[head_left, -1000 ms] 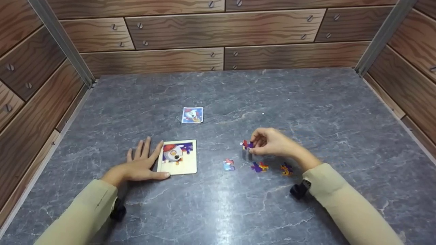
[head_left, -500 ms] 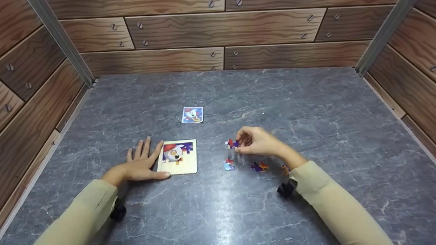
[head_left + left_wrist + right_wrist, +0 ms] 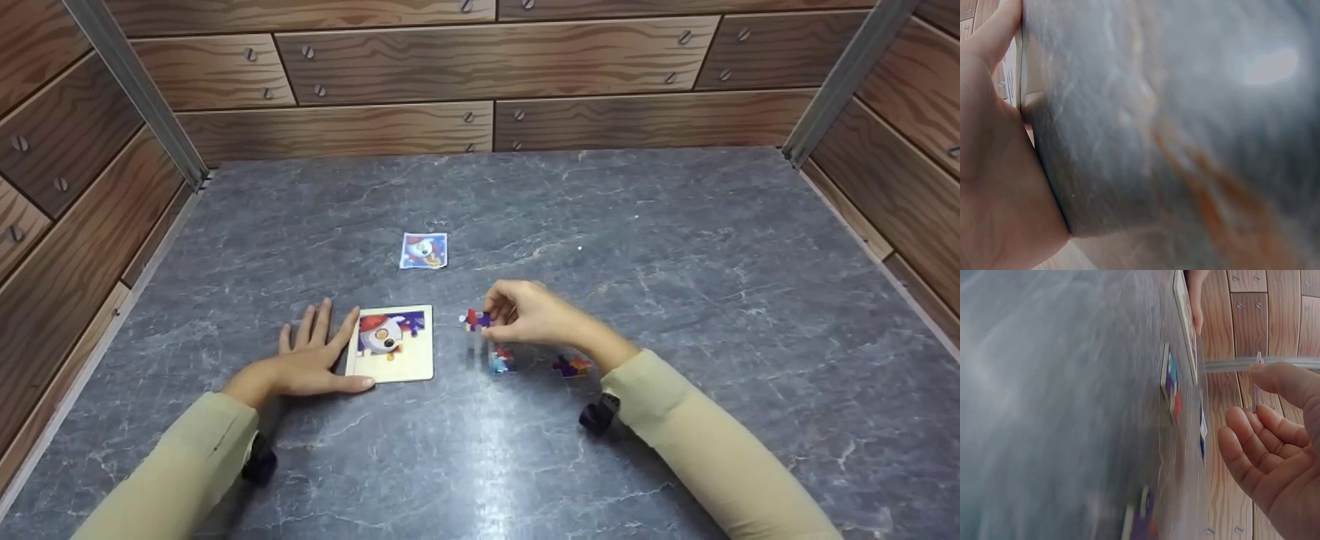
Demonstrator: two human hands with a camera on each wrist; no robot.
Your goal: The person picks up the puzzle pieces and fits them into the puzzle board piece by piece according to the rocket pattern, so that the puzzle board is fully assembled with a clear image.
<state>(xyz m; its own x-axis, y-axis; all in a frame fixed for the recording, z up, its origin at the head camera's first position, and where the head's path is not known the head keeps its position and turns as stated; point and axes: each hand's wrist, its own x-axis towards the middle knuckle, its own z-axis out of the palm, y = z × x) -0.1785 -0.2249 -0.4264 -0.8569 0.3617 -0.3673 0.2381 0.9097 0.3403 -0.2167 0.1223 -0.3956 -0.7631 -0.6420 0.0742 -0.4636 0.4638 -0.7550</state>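
My right hand (image 3: 529,313) pinches a red and purple jigsaw piece (image 3: 475,320) between thumb and fingertips, above the table and right of the puzzle tray. The right wrist view shows that piece (image 3: 1257,385) nearly edge-on. My left hand (image 3: 311,364) lies spread with straight fingers against the left side of the pale puzzle tray (image 3: 412,367). Part of a picture with a white round head and red top fills the tray's upper area; its lower part shows bare board. Beneath my right hand lies a light blue and red piece (image 3: 500,363), partly covered. A purple and orange piece (image 3: 571,366) lies further right.
A small square picture card (image 3: 424,250) lies on the grey marbled table (image 3: 697,247) beyond the tray. Wood-patterned walls (image 3: 480,67) enclose the back and sides. Black wrist cameras are strapped below both sleeves.
My right hand has moved left with the pinched jigsaw piece, towards the tray. Its forearm now covers the far-right orange piece. My left hand and the tray have stayed put.
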